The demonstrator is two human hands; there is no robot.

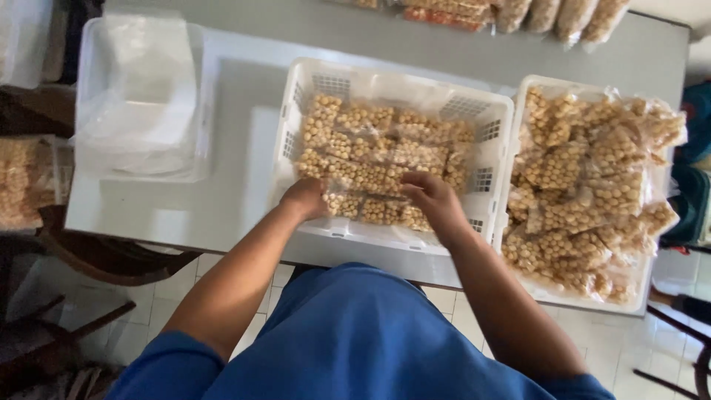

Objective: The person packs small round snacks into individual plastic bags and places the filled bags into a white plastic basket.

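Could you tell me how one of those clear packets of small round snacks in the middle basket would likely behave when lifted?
The packet is thin clear film around loose balls, so it probably sags and shifts. It looks light, and glossy film may slip. Both the left hand and right hand rest on the packets.

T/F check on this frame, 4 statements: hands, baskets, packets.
1. Both hands, left hand and right hand, are in the middle white basket. True.
2. The basket on the right holds no packets. False: it is heaped with clear packets of round snacks.
3. The middle basket's snack packets lie in rows. True.
4. A red tray sits at left. False: it is a clear plastic container.
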